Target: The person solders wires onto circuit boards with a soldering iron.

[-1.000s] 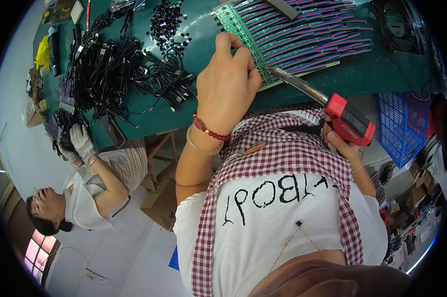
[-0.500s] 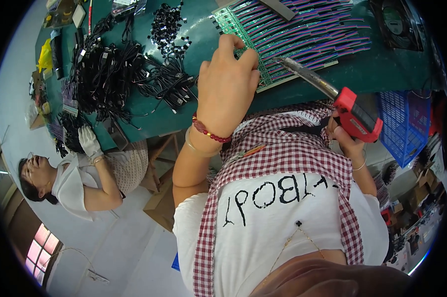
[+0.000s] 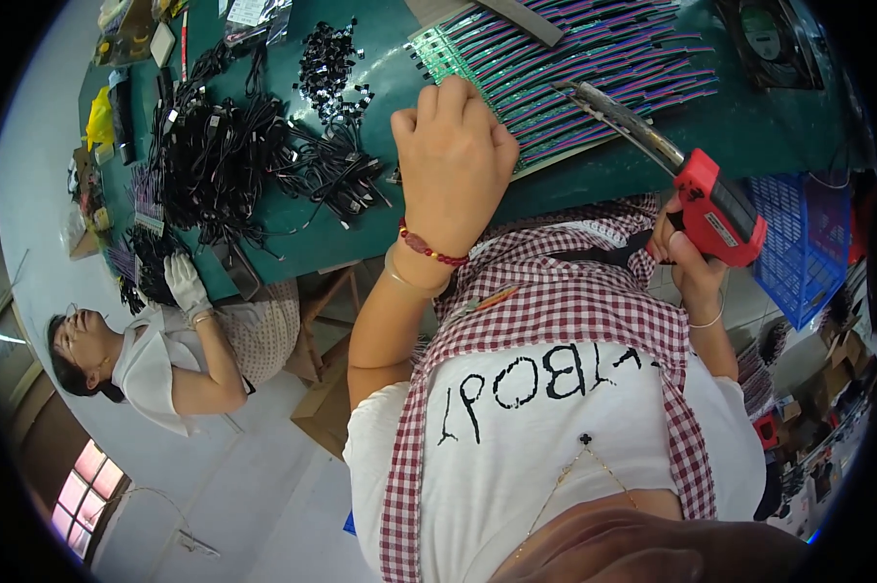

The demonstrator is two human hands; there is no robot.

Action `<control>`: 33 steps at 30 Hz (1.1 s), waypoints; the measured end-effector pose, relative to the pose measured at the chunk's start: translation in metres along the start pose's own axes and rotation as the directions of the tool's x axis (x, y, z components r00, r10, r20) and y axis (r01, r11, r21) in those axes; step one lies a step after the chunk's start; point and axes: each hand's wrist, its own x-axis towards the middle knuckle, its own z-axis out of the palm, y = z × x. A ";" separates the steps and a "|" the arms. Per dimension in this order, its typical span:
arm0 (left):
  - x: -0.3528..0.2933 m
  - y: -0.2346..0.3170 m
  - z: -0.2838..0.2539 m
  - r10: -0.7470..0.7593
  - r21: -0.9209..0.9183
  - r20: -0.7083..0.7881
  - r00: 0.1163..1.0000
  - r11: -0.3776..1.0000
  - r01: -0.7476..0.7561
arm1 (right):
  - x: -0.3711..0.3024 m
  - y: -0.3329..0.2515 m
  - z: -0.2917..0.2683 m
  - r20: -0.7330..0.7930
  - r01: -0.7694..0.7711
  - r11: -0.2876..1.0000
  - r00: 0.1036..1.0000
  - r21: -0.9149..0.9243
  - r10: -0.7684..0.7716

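My left hand is over the near-left part of a green circuit board panel, fingers curled down and pressed together. Its fingertips are hidden, so whatever they pinch cannot be seen. Rows of purple, pink and black wires run rightward from the panel. In my right hand is the handle of a red-and-black soldering gun. Its long metal barrel points up and left, with the tip above the wires, apart from my left hand.
Black cables lie heaped left on the green table, beside a pile of small black connectors. A grey bar lies across the wires. A blue crate stands at right. Another person's gloved hand is at the table's left.
The soldering gun has shifted up and right, its tip farther from my left hand. My left fingers have gone from a raised pinch to curling lower over the panel.
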 end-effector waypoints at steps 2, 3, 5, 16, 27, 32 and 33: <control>-0.001 -0.006 -0.004 -0.016 -0.032 0.000 1.000 0.999 0.016 | -0.001 0.000 -0.001 -0.007 0.005 1.000 1.000 0.007 -0.005; -0.003 -0.011 -0.010 -0.085 -0.098 0.016 0.996 0.991 0.086 | -0.002 0.000 -0.001 -0.009 0.005 1.000 1.000 0.010 -0.004; -0.008 -0.017 -0.020 -0.164 -0.183 0.087 0.983 0.967 0.178 | -0.002 -0.001 -0.002 -0.013 0.003 1.000 1.000 0.012 -0.003; -0.014 0.002 -0.024 -0.101 0.154 0.207 0.973 0.986 0.070 | -0.005 0.006 -0.005 0.062 -0.024 0.999 0.998 -0.037 0.027; 0.000 -0.001 -0.029 -0.037 0.095 0.249 0.968 0.995 0.014 | -0.013 0.014 -0.007 0.112 -0.087 0.995 0.989 -0.043 0.092; -0.006 -0.004 -0.021 -0.058 0.031 0.235 0.970 0.998 0.052 | -0.014 0.014 -0.009 0.114 -0.118 0.989 0.985 -0.087 0.128; -0.007 -0.005 -0.020 -0.058 0.013 0.236 0.970 0.998 0.057 | -0.014 0.014 -0.009 0.122 -0.110 0.988 0.985 -0.105 0.123</control>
